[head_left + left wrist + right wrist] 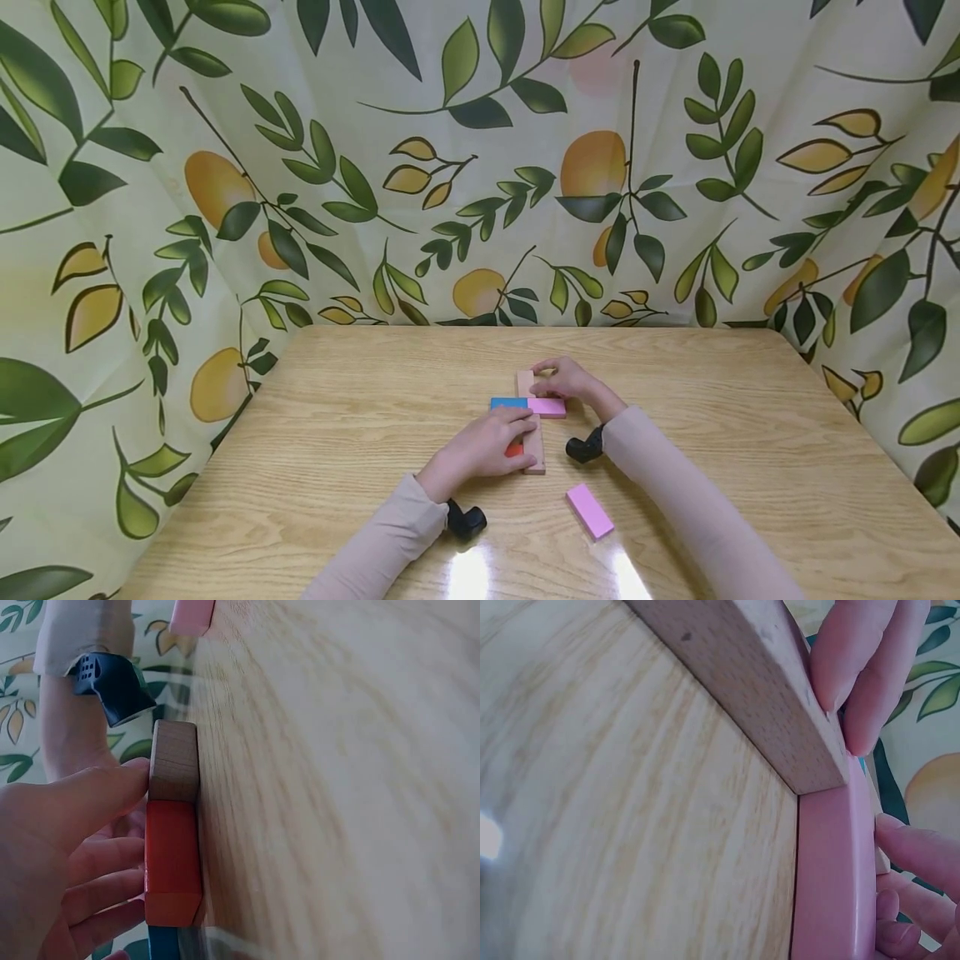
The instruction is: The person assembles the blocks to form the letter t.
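Several coloured and plain blocks lie together on the table. My left hand (480,442) rests its fingers on the near wooden block (534,450), the thumb at its near end. Under that hand a red block (174,855) lies against the wooden one, partly covered. A blue block (508,403) and a pink block (547,407) form a row across the wooden block's far end. Beyond this row, my right hand (572,382) holds the far wooden block (524,383) by finger and thumb. In the right wrist view, the near wooden block meets the pink block's side.
A second pink block (590,512) lies apart, nearer the front and to the right. Both wrists carry black cameras (467,522) close above the table (360,450). Leaf-patterned cloth (480,208) hangs behind the table and along its sides.
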Demonstrator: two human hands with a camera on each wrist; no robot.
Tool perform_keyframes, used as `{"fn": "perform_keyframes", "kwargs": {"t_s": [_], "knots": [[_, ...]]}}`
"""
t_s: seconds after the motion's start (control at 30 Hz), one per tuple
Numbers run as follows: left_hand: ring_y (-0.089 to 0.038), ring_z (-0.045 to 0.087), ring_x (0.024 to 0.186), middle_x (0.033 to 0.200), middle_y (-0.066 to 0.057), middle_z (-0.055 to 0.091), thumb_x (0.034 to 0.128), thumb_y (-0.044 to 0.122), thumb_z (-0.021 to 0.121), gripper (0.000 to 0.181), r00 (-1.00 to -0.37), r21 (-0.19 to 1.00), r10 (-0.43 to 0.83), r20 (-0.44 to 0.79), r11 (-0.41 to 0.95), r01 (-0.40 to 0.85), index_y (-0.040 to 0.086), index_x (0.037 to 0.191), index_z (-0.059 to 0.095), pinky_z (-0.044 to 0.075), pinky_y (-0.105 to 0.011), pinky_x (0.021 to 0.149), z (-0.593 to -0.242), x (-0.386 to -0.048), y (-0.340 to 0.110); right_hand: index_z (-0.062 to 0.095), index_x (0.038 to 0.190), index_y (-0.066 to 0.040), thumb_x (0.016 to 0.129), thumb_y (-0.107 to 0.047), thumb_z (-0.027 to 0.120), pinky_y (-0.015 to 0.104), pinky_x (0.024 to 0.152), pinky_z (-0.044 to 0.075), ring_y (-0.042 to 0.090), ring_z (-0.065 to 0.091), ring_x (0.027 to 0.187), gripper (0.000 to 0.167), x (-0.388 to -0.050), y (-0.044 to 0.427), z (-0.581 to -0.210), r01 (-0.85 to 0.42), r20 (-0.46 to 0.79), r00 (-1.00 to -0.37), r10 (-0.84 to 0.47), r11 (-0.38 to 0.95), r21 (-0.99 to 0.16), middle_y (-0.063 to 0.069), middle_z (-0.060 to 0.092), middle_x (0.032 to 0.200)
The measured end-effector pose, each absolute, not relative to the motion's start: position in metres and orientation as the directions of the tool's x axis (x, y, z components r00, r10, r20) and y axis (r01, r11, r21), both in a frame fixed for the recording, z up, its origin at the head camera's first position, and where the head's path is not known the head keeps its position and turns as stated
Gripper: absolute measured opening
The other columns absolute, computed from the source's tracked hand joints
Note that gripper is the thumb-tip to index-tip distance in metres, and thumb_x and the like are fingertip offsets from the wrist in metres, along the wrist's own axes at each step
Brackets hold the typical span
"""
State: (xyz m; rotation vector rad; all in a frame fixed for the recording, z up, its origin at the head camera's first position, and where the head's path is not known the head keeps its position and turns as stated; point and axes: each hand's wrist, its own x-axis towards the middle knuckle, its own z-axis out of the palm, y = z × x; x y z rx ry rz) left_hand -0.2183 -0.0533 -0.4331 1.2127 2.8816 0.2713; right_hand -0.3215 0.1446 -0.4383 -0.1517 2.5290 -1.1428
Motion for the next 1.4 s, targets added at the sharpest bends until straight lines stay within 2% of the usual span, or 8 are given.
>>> {"fn": "perform_keyframes", "kwargs": {"t_s": [0.27, 0.57, 0.8, 1.1, 1.4], "knots": [[-0.022, 0.049, 0.136, 0.144, -0.006, 0.053, 0.0915, 0.041, 0.062, 0.051, -0.688, 0.128, 0.721, 0.081, 0.677, 0.724, 0.014, 0.135, 0.057, 0.039, -0.038, 0.116, -0.434, -0.219, -0.053, 0.056, 0.133, -0.005, 0.086, -0.024, 0.071, 0.02, 0.056, 0.036, 0.013, 0.046, 0.07, 0.053, -0.321, 0.145, -0.437, 0.042, -0.272, -0.933, -0.235, 0.68, -0.732, 0.004, 0.053, 0.087], [-0.022, 0.046, 0.138, 0.148, -0.005, 0.05, 0.0915, 0.043, 0.061, 0.053, -0.683, 0.146, 0.726, 0.077, 0.67, 0.728, 0.015, 0.136, 0.056, 0.039, -0.036, 0.116, -0.435, -0.22, -0.054, 0.059, 0.13, -0.002, 0.084, -0.022, 0.073, 0.019, 0.052, 0.035, 0.009, 0.043, 0.059, 0.052, -0.317, 0.146, -0.436, 0.042, -0.242, -0.943, -0.229, 0.639, -0.768, -0.001, 0.053, 0.072], [-0.022, 0.043, 0.141, 0.15, -0.005, 0.047, 0.0923, 0.042, 0.061, 0.054, -0.694, 0.204, 0.717, 0.06, 0.672, 0.712, 0.015, 0.138, 0.054, 0.037, -0.037, 0.118, -0.435, -0.223, -0.057, 0.059, 0.128, 0.0, 0.086, -0.021, 0.071, 0.019, 0.054, 0.037, 0.009, 0.045, 0.061, 0.048, -0.313, 0.151, -0.436, 0.024, -0.206, -0.951, -0.228, 0.613, -0.79, 0.0, 0.055, 0.071], [-0.022, 0.043, 0.141, 0.15, -0.004, 0.047, 0.0928, 0.038, 0.062, 0.049, -0.703, 0.271, 0.709, 0.061, 0.666, 0.695, 0.014, 0.135, 0.057, 0.038, -0.038, 0.117, -0.436, -0.23, -0.059, 0.062, 0.122, 0.005, 0.086, -0.016, 0.071, 0.018, 0.051, 0.036, 0.009, 0.044, 0.056, 0.042, -0.304, 0.156, -0.434, -0.028, -0.148, -0.955, -0.257, 0.575, -0.818, -0.001, 0.053, 0.062], [-0.024, 0.044, 0.14, 0.15, -0.006, 0.047, 0.0941, 0.034, 0.061, 0.047, -0.706, 0.303, 0.706, 0.064, 0.66, 0.687, 0.011, 0.135, 0.057, 0.037, -0.039, 0.118, -0.435, -0.236, -0.06, 0.062, 0.121, 0.002, 0.087, -0.018, 0.069, 0.018, 0.051, 0.035, 0.008, 0.041, 0.055, 0.04, -0.296, 0.159, -0.435, -0.026, -0.159, -0.951, -0.266, 0.579, -0.815, -0.005, 0.048, 0.06]]}}
